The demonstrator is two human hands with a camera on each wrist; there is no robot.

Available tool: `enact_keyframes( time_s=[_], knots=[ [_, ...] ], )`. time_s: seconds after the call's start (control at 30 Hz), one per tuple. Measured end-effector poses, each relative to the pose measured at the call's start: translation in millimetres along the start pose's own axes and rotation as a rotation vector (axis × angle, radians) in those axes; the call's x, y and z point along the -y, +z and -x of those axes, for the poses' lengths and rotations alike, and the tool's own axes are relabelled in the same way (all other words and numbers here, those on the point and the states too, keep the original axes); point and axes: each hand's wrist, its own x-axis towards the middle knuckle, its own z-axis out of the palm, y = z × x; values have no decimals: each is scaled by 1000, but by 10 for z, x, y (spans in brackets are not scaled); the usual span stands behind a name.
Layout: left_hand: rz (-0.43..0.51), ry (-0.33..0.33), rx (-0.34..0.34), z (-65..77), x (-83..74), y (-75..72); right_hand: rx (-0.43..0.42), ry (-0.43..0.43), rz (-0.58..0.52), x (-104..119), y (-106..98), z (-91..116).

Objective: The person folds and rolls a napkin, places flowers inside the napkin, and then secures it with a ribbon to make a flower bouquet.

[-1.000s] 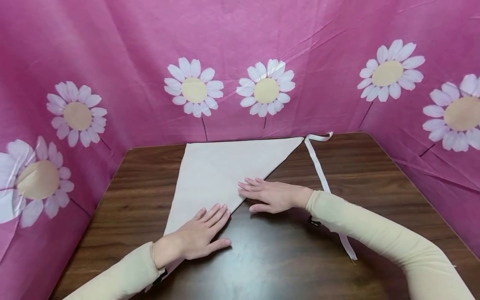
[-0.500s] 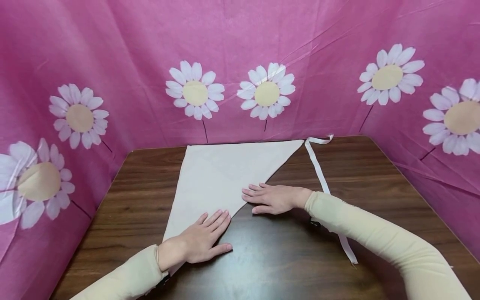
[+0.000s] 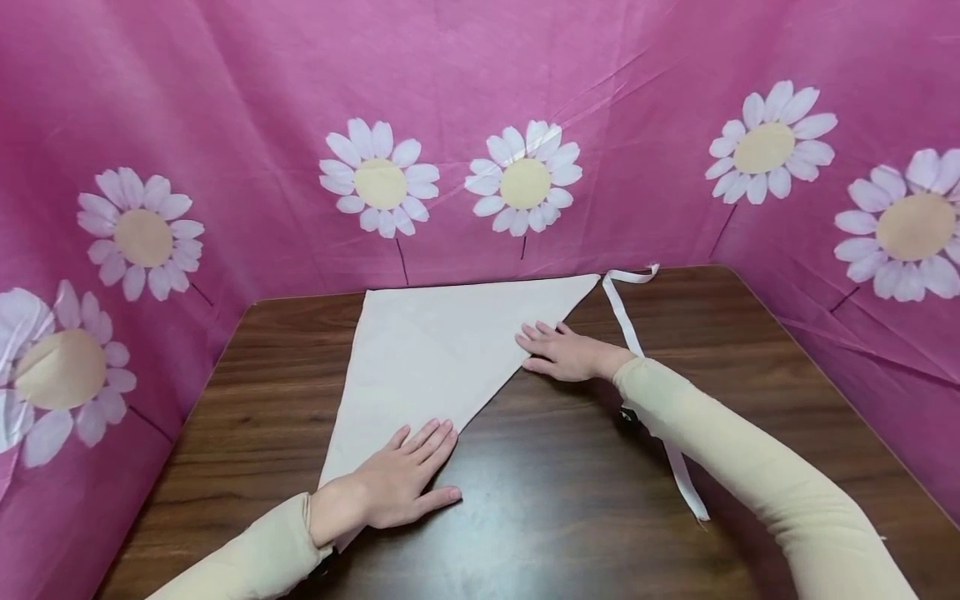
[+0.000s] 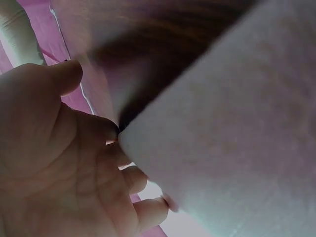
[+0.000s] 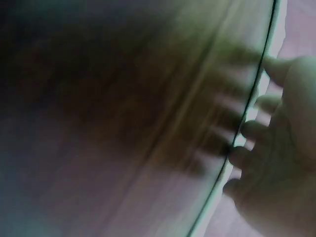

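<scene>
A white cloth (image 3: 420, 350) lies flat on the dark wooden table, its slanted edge running from the near left up to the far right. My left hand (image 3: 401, 479) rests with straight fingers on the cloth's near part, thumb out over the bare wood. Farther up that same edge, my right hand (image 3: 566, 352) lies palm down, fingertips on the cloth. In the left wrist view the left palm (image 4: 59, 163) shows beside the pale cloth (image 4: 232, 128). The right wrist view is dim, with the right hand's fingers (image 5: 254, 131) along the cloth's edge.
White straps (image 3: 626, 321) trail from the cloth's far right corner, one passing under my right forearm. The wooden table (image 3: 525, 500) reaches back to a pink curtain (image 3: 450, 67) printed with white daisies, which hangs on the left, back and right sides.
My right hand has slid along the slanted edge, away from me and to the right. My left hand has stayed nearly in place on the cloth. The head view has shifted slightly.
</scene>
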Motion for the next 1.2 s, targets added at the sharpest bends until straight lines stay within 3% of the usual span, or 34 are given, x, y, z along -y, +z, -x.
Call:
enact_keyframes(
  time_s=[0.23, 0.5, 0.77, 0.97, 1.2],
  knots=[
    [-10, 9, -22, -17, 10, 3, -62, 268, -107, -222, -74, -131],
    [-8, 27, 39, -32, 27, -30, -60, 430, -114, -573, -203, -178],
    [41, 20, 60, 24, 15, -58, -86, 475, -244, -822, -232, -213],
    [39, 20, 65, 25, 35, -76, -61, 490, -305, -861, -317, -241],
    [67, 52, 77, 13, 68, -119, -71, 496, -285, -858, -335, -240]
  ],
)
